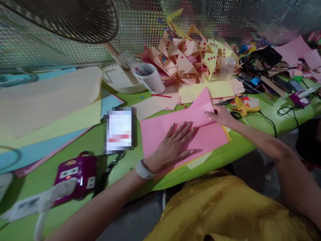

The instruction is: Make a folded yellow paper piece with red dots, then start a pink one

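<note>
A sheet of pink paper (157,134) lies on the green table, its far right part folded over into a raised, pointed flap (200,105). My left hand (177,142) rests flat on the pink paper with its fingers spread. At the flap's right edge, my right hand (220,115) pinches the paper between thumb and fingers. A yellow edge of another sheet (226,133) shows from beneath the pink one at the right. On my left wrist is a pale band (144,169).
A heap of cut paper (185,55) lies at the back, beside a white cup (151,78) and a fan (75,20). A yellow glue gun (244,106) is right of my right hand. Leftward are a phone (119,130), a purple power socket (76,175) and stacked large sheets (55,97).
</note>
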`<state>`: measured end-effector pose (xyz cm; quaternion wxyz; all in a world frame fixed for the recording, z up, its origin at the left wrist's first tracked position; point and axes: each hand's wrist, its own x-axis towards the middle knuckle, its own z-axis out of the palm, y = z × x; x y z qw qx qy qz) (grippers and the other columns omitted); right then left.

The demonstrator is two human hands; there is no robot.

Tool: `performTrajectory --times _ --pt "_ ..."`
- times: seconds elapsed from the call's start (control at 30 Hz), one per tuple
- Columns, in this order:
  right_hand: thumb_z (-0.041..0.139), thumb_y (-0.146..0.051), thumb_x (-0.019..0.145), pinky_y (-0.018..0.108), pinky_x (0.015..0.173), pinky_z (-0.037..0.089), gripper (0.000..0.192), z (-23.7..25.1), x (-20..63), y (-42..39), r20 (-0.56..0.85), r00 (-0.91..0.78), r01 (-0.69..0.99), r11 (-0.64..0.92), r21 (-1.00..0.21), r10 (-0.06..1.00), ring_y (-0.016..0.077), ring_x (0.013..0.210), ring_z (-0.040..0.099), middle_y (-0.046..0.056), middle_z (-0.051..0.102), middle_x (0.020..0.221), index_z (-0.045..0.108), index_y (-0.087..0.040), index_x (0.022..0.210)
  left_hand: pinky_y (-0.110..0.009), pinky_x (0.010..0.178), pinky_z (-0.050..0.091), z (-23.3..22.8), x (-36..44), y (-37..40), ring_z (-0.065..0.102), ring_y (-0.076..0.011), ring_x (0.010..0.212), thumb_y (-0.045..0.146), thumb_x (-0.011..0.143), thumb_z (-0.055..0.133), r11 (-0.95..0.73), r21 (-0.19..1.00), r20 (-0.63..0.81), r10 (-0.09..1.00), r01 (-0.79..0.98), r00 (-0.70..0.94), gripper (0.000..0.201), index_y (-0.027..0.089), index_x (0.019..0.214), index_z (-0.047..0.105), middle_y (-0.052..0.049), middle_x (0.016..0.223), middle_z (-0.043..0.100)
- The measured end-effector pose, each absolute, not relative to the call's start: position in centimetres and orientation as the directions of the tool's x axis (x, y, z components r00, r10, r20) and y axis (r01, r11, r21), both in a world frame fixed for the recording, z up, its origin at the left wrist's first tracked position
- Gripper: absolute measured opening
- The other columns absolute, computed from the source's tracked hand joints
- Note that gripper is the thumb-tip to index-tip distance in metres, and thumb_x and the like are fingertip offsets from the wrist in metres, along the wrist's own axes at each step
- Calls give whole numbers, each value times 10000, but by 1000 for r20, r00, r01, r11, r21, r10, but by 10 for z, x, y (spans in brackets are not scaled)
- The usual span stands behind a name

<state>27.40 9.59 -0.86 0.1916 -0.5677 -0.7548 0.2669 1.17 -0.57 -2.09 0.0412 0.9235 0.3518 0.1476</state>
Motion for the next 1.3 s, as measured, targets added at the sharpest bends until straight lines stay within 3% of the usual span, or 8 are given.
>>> performTrajectory --times 0.07,0.13,0.23,0.3,0.37,0.57,0.87,1.3 --pt "543 -462 907 349 803 495 477 -7 276 89 84 -270 763 266 -589 959 254 940 651 139 701 1062 613 -97 1205 -498 1255 55 -24 13 -6 185 -284 1534 597 988 410 -752 171 224 659 637 718 827 271 1612 -23 -102 1655 241" --pt "468 -402 957 412 1015 457 597 -6 278 78 219 -340 764 404 -504 915 291 1254 559 199 573 1389 424 -83 1459 -487 1254 66 -24 12 -4 188 -280 1533 594 988 416 -754 167 229 657 636 718 846 268 1607 -59 -104 1653 245" --pt "367 -369 1014 474 1190 297 591 -9 282 61 230 -628 680 668 -301 743 271 1481 335 141 391 1587 305 -160 1564 -485 1253 76 -23 12 -2 199 -279 1531 592 988 418 -764 165 242 645 624 725 853 257 1609 -63 -120 1645 262" --pt "373 -384 1025 494 1217 253 575 -15 284 53 142 -760 599 768 -229 635 264 1500 308 126 385 1593 334 -179 1561 -487 1253 77 -23 12 -1 209 -280 1529 602 983 420 -763 182 236 647 621 725 853 260 1612 -43 -116 1642 272" --pt "397 -428 1024 501 1225 241 586 -22 285 50 91 -793 579 791 -195 603 270 1499 314 141 389 1584 374 -156 1542 -502 1251 81 -25 9 0 215 -291 1527 613 981 410 -741 201 218 671 641 708 838 262 1616 -9 -109 1644 272" --pt "402 -497 1020 500 1241 213 620 -30 288 52 77 -761 623 759 -187 644 262 1506 300 120 353 1600 367 -175 1548 -467 1253 136 -30 -20 10 219 -269 1528 612 1003 326 -599 249 131 799 761 587 772 232 1621 64 -111 1650 261" --pt "395 -499 1021 527 1242 202 643 -30 291 52 71 -761 617 754 -227 644 257 1521 262 103 330 1615 286 -203 1581 -417 1253 141 -21 -32 20 211 -245 1532 774 914 321 -540 284 38 832 793 553 928 166 1602 187 -123 1651 255" --pt "403 -506 1017 519 1243 206 642 -29 291 51 78 -767 611 762 -215 637 253 1520 267 93 328 1617 296 -212 1578 -454 1246 140 -23 -34 18 193 -291 1534 813 870 364 -477 271 41 873 836 486 987 219 1616 112 -113 1665 215"
